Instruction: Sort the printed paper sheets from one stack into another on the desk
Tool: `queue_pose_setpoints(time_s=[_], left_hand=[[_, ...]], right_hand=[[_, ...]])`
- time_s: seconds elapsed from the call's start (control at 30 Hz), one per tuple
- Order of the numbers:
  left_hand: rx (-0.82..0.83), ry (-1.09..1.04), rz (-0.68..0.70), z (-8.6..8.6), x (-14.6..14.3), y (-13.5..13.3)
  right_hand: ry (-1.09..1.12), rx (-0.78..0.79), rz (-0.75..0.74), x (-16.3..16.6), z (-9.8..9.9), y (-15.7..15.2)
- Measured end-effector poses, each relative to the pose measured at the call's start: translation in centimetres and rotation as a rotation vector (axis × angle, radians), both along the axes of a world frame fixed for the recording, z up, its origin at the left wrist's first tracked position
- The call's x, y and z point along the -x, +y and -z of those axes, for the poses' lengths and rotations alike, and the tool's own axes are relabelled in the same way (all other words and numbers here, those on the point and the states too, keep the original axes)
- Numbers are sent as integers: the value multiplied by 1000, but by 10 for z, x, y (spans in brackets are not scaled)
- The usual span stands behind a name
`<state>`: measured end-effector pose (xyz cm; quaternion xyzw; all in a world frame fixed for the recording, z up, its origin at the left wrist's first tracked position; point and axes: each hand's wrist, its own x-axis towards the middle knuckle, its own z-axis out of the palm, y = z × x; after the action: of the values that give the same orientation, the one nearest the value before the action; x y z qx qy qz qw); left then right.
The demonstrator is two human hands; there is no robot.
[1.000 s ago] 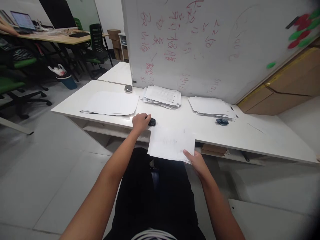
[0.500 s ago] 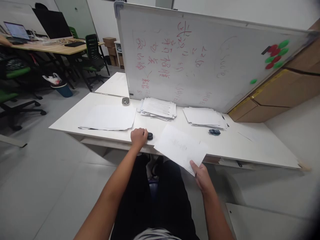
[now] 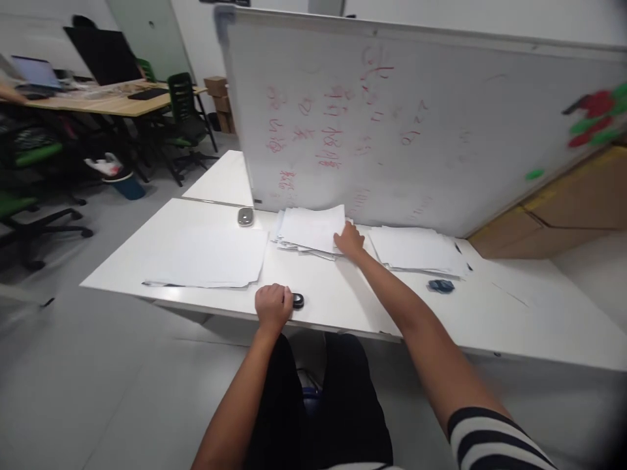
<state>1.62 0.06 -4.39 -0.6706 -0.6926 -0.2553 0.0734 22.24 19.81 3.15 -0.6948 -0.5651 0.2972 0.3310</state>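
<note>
My left hand (image 3: 273,307) is closed around a black stapler (image 3: 298,301) by the desk's front edge; only its rounded end shows, and the rest is under my fingers. My right hand (image 3: 349,240) reaches forward to the middle stack of papers (image 3: 306,247). Its thumb and fingers pinch the right edge of some white sheets of paper (image 3: 313,225), which lie over that stack. To the left spreads another pile of paper (image 3: 210,258), and to the right a third stack (image 3: 416,249). In front of the third stack sits a small dark blue object (image 3: 441,286).
A whiteboard (image 3: 304,98) with red writing stands along the back of the white desk (image 3: 313,281). A grey rounded device (image 3: 245,217) lies near its foot. Cardboard boxes (image 3: 563,209) are at the right. Behind on the left are a wooden table (image 3: 112,103), chairs and a bin (image 3: 128,185).
My right hand has carried the paper from the desk's front edge forward onto the middle stack. My left hand still grips the stapler. The view has shifted slightly.
</note>
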Motion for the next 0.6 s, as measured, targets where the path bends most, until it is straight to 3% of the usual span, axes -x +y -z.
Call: queue_pose_setpoints(time_s=[0.13,0.27,0.4,0.6], left_hand=[[-23,20,-9,1,1,3],[-45,12,5,1,1,5],[-63,4,-4,2,2,5],[-76,63,-14,0,1,5]], right_hand=[[-457,-216,73,-28,25,-23],[-673,-221,277,-97,51,-63],[-664,-66,303,-151,73,-83],[-661,-81,324,-155,80,-81]])
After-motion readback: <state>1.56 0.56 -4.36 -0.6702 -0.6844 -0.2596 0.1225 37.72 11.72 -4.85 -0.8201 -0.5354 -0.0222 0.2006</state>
